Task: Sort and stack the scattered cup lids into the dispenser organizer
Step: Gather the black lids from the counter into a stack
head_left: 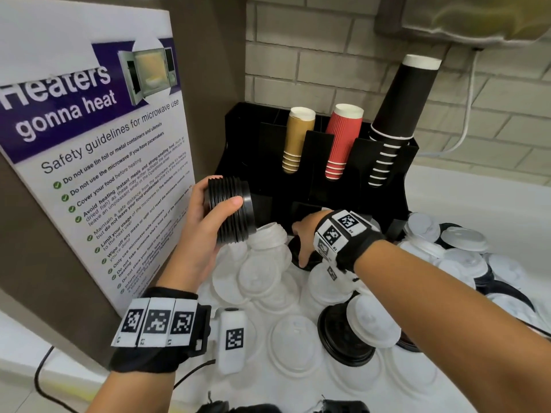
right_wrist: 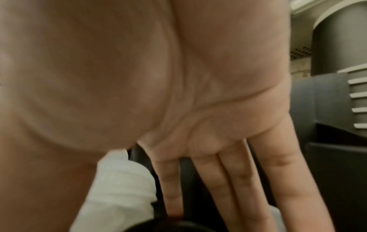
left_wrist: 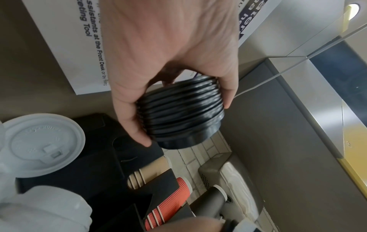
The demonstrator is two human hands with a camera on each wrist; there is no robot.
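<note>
In the head view the left hand [head_left: 205, 231] sits left of centre, thumb and fingers curled round a stack of black lids [head_left: 231, 211] held on its side, above the white lids and just in front of the black organizer [head_left: 322, 162]. The left wrist view shows the same stack [left_wrist: 180, 116] closer: many nested rims, thumb on one side and fingers on the other, with the poster [left_wrist: 65, 47] behind it in the upper left.

The right hand [head_left: 307, 236] reaches to the middle of the head view, at the foot of the organizer, its fingers going down on a black lid [head_left: 301, 257] among the white ones. From above, the wrist band hides most of the hand. The right wrist view fills in what is hidden: the palm [right_wrist: 198, 78] takes up most of the frame, and the fingers [right_wrist: 248, 180] run straight and close together toward the lower edge, with a dark curved rim at the bottom and a white lid [right_wrist: 123, 188] to the lower left. Whether the thumb presses on the black lid I cannot tell.

Only the head view shows the whole counter: white lids [head_left: 286, 347] strewn across the lower middle, and a mixed pile of black and white lids [head_left: 453, 251] at the right. In the organizer's upper slots stand tan cups [head_left: 298, 135], red cups [head_left: 343, 138] and black cups [head_left: 399, 114].
</note>
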